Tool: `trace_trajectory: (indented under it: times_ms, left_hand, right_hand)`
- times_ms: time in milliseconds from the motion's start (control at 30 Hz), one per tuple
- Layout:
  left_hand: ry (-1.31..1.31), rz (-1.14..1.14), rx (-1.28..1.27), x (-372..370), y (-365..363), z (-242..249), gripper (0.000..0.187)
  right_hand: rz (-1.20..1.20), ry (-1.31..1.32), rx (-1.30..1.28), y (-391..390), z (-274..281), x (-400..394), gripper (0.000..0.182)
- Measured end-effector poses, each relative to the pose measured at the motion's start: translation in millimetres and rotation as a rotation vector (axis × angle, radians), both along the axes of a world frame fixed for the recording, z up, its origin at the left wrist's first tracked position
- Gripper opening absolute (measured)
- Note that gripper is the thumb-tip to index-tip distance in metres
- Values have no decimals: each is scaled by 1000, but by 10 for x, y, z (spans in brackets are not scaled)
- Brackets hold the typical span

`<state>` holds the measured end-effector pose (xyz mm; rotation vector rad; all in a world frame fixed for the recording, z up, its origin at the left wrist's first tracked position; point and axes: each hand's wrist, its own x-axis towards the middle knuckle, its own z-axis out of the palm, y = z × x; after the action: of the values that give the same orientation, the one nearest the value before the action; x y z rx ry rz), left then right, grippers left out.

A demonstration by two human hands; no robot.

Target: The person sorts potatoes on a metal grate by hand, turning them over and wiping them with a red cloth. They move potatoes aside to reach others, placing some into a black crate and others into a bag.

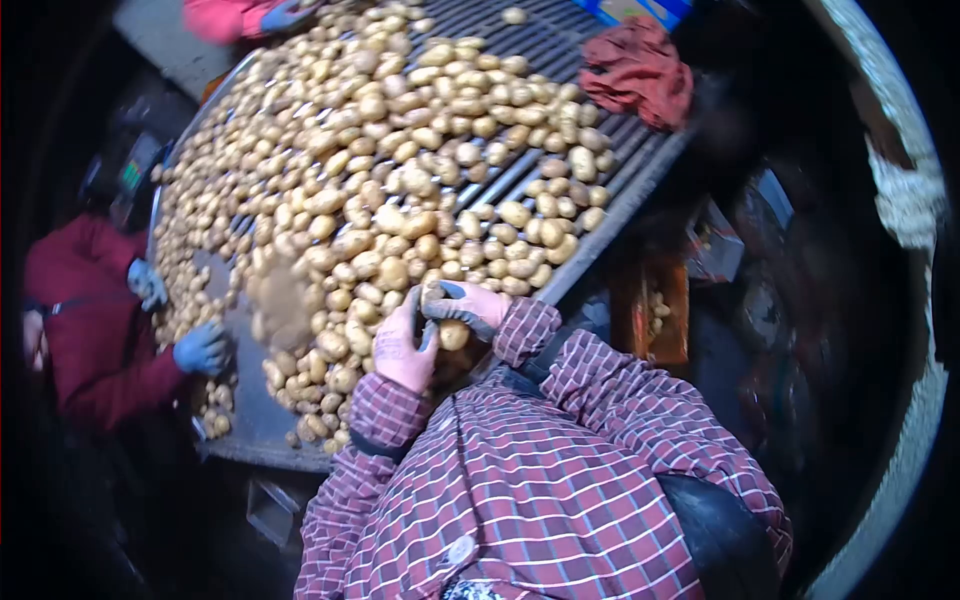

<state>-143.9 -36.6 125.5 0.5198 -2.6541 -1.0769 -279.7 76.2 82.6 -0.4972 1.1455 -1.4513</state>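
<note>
My left hand (404, 352), in a pink and grey work glove, is closed with its fingertips against a potato (432, 293). From the other side my right hand (474, 306), gloved alike, curls its grey fingertips round the same potato. Both hands are together at the near edge of a sorting table, close to my chest. Just below the right hand's fingers shows another pale potato (454, 335). Many more potatoes (395, 220) lie spread in front of my hands, over the bars of the roller table (545, 40).
A co-worker in a dark red top (95, 320) stands at the left, blue-gloved hands by the potatoes. Another person's pink sleeve (218, 18) reaches in at the top. A red cloth (637, 72) lies on the far right corner. An orange crate (668, 312) stands below, right.
</note>
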Motion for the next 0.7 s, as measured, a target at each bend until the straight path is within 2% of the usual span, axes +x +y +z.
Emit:
trace_trajectory:
  times_ms: [33, 67, 100, 167, 233, 300, 367, 433, 467, 500, 567, 600, 633, 700]
  left_hand:
    - [14, -52, 128, -40, 39, 106, 60]
    - [35, -70, 174, -45, 73, 82, 59]
    - [52, -86, 220, -23, 94, 55, 59]
    - [38, -94, 311, -19, 79, 57, 54]
    - [13, -95, 387, 18, 13, -10, 49]
    - [-25, -87, 363, 73, -58, -37, 44]
    - [-18, -74, 338, 132, -96, -44, 41]
    - [7, -26, 375, 260, -167, -266, 40]
    - [-31, 10, 380, 318, -198, -330, 38]
    - [-29, 4, 348, 354, -198, -334, 38]
    - [-25, 8, 274, 452, -224, -323, 37]
    - [-2, -29, 110, 534, -270, -414, 38]
    - [-24, -4, 78, 615, -234, -367, 39]
    - [11, -87, -119, 824, -300, -371, 37]
  right_hand:
    - [-50, -54, -32, 103, -37, -19, 31]
    - [-91, 50, -37, 236, -200, -144, 35]
    - [-220, -140, 50, 416, 143, -173, 43]
    - [-456, -332, -29, 818, 330, -341, 49]
    - [-685, -481, -225, 1179, 400, -454, 43]
    - [-952, -486, -217, 1663, 175, -583, 36]
    - [-1091, -593, -127, 2157, 337, -690, 18]
    - [-1281, -535, -198, 2720, 340, -1031, 11]
    - [-1311, -651, -326, 3171, 110, -1398, 10]
    - [-1475, -532, -486, 3354, 294, -1598, 11]
    - [-1698, -360, -269, 3781, 279, -2118, 13]
    - [-1703, -297, -252, 3910, 281, -2221, 15]
    - [-1638, -242, -240, 3944, 234, -2282, 18]
    - [-1435, -128, -186, 3781, 161, -2188, 25]
